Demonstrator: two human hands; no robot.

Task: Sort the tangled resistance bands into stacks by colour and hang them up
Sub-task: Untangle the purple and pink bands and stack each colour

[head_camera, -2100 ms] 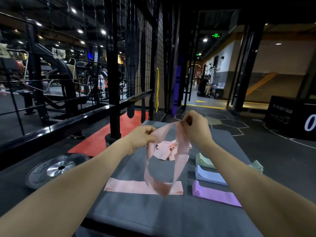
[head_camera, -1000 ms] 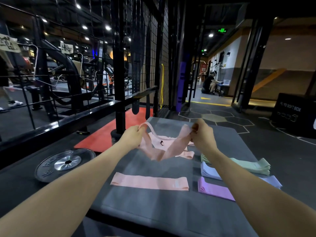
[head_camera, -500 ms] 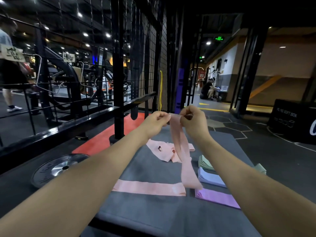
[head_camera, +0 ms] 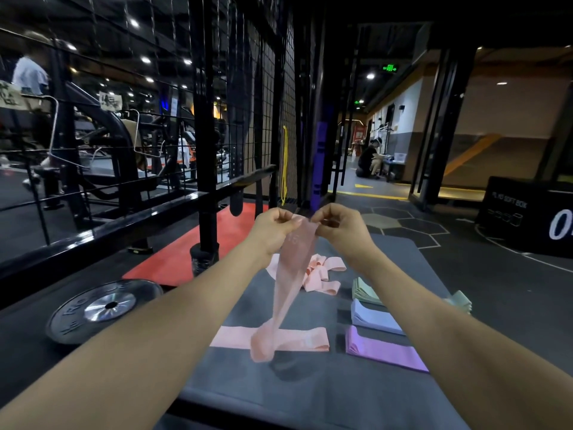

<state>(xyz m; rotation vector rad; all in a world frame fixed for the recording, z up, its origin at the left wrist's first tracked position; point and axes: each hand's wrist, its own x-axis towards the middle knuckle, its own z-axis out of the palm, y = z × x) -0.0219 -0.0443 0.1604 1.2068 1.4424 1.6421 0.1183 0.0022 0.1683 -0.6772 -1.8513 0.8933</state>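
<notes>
A pink resistance band [head_camera: 290, 283] hangs as a long loop over the grey mat [head_camera: 341, 383]. My left hand [head_camera: 273, 229] and my right hand [head_camera: 338, 226] pinch its top edge side by side. Its lower end dangles in front of a flat pink band [head_camera: 305, 338] lying on the mat. Behind it lies a tangled pile of pink bands [head_camera: 319, 271]. To the right sit three folded stacks: green [head_camera: 364, 290], blue [head_camera: 372, 318] and purple [head_camera: 384, 350].
A black wire-mesh rack [head_camera: 235, 97] stands behind the mat, with a yellow band [head_camera: 284, 162] and a purple band [head_camera: 317, 169] hanging on it. A weight plate [head_camera: 102, 308] lies on the floor at left. A black soft box [head_camera: 527, 212] is at right.
The pink band was loosely spread and twisted between my hands; both hands have risen and come close together, and the band now hangs straight down from its top edge.
</notes>
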